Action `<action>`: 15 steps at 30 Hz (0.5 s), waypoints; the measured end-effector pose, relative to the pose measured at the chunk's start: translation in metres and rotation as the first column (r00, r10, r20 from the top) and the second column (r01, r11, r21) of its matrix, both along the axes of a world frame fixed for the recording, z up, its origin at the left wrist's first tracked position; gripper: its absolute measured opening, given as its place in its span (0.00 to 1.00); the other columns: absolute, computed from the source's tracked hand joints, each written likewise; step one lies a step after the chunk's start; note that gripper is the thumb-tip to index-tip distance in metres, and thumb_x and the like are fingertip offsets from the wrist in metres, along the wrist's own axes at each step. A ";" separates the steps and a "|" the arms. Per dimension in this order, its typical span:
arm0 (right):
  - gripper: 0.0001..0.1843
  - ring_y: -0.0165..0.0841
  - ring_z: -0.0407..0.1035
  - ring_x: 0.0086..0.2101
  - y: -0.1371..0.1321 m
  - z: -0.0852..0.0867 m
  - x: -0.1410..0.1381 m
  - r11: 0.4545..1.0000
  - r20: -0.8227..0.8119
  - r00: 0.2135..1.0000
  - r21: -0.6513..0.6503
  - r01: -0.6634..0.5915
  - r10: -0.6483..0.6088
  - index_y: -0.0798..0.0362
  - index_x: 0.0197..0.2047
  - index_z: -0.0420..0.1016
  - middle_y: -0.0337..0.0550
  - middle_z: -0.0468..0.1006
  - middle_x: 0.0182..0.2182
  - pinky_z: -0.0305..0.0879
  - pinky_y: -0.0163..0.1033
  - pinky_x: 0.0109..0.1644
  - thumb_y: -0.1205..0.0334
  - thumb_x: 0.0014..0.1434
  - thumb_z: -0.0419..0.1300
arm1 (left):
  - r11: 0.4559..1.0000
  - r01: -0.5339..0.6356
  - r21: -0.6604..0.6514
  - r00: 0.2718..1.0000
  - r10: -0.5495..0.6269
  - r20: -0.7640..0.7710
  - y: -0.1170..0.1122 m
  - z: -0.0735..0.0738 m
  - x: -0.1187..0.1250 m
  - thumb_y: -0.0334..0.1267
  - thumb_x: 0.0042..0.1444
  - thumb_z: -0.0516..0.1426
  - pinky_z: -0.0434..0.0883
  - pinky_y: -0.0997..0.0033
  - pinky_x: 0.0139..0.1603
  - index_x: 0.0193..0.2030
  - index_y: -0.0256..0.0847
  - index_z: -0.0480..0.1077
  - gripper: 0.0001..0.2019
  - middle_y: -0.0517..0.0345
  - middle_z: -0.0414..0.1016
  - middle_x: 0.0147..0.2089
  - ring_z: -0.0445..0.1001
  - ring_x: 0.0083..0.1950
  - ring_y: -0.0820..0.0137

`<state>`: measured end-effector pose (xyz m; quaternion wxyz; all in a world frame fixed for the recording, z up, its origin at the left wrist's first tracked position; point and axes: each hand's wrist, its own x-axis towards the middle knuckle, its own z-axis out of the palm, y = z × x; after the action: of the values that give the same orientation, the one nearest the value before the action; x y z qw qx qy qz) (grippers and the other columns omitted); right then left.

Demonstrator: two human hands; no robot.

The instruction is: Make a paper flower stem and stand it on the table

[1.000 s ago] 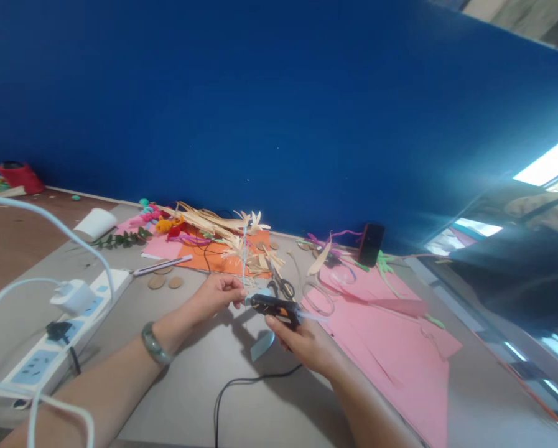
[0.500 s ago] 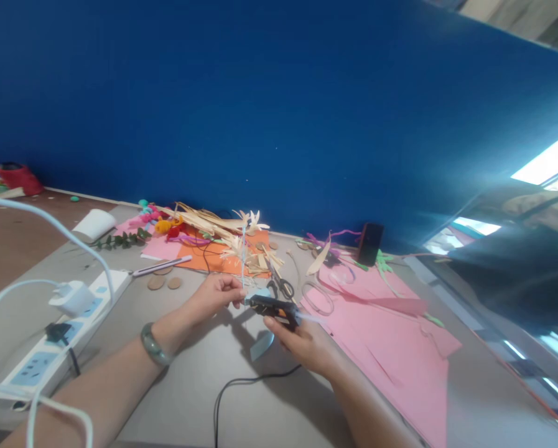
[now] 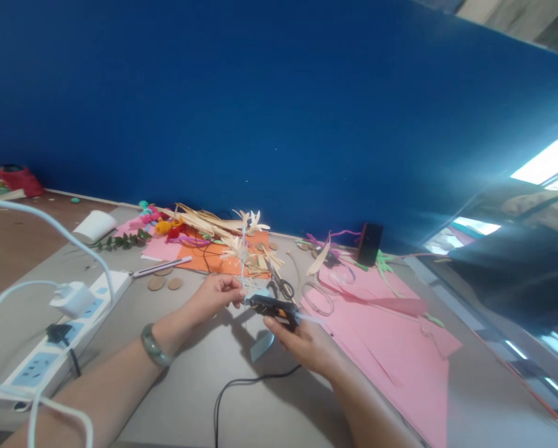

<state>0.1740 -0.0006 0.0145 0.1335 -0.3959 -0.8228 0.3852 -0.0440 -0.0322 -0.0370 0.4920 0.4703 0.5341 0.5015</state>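
My right hand (image 3: 306, 342) is wrapped round a black hot glue gun (image 3: 273, 307), nozzle pointing left; its black cord (image 3: 241, 386) trails toward me over the grey table. My left hand (image 3: 213, 295), a green bangle on its wrist, pinches the lower end of a thin pale stem (image 3: 244, 261) that stands upright with a cream paper flower (image 3: 253, 221) near its top. The glue gun's nozzle meets the stem right at my left fingertips. A small light-blue paper piece (image 3: 262, 345) lies on the table below the gun.
Scissors (image 3: 281, 283), orange paper (image 3: 213, 258) with straw-coloured strips, pink paper sheets (image 3: 385, 330), cork discs (image 3: 164, 283) and a black phone (image 3: 371, 244) lie behind. A white power strip (image 3: 50, 339) with plugs and white cables sits left. A blue wall (image 3: 279, 112) backs the table.
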 end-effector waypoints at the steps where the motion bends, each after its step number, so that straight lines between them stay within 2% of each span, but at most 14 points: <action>1: 0.17 0.36 0.70 0.29 0.000 0.000 0.000 1.000 0.000 1.000 0.001 -0.003 0.003 0.50 0.38 0.78 0.38 0.73 0.21 0.65 0.36 0.31 0.46 0.58 0.56 | 1.000 -0.001 0.004 1.000 0.001 0.002 0.000 -0.001 0.000 0.41 0.47 0.62 0.60 0.73 0.27 0.26 0.38 0.72 0.09 0.59 0.72 0.21 0.68 0.24 0.73; 10: 0.17 0.36 0.70 0.31 -0.001 0.000 0.000 1.000 0.008 1.000 0.012 -0.010 0.010 0.51 0.38 0.78 0.39 0.76 0.25 0.66 0.37 0.35 0.47 0.59 0.55 | 1.000 -0.016 0.002 1.000 0.016 0.005 0.000 0.000 0.000 0.42 0.47 0.62 0.60 0.74 0.26 0.26 0.37 0.72 0.10 0.58 0.73 0.21 0.67 0.24 0.73; 15: 0.18 0.39 0.72 0.35 -0.001 -0.005 0.002 0.999 0.012 0.999 0.024 -0.048 0.047 0.51 0.43 0.77 0.43 0.79 0.34 0.67 0.39 0.39 0.49 0.59 0.55 | 1.000 -0.018 0.013 1.000 0.018 0.002 0.002 -0.003 -0.003 0.43 0.47 0.62 0.60 0.74 0.26 0.27 0.37 0.72 0.10 0.57 0.73 0.22 0.69 0.25 0.73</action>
<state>0.1762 -0.0020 0.0095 0.1246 -0.3767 -0.8373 0.3761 -0.0470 -0.0304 -0.0405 0.4850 0.4680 0.5346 0.5098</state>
